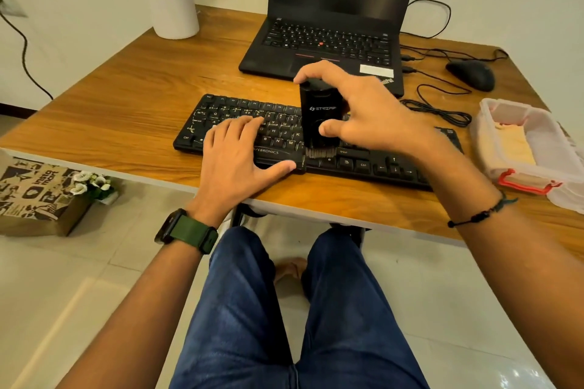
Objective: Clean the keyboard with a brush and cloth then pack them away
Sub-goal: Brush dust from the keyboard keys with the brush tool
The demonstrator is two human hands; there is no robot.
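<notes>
Two hands work at the keyboard (284,135) on the surface (126,98) — right hand (363,113) grips the upright brush (319,117), bristles on the near key row; left hand (234,154) rests flat, released, on the left keys.

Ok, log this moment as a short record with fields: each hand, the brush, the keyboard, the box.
right hand: grips the black brush upright, bristles down
brush contact: bristles on the keyboard's bottom key row
left hand: flat on the keyboard's left half, holding nothing
plastic box: open, right of the keyboard, something cream-coloured inside
desk: also carries laptop, mouse, plant pot
</notes>
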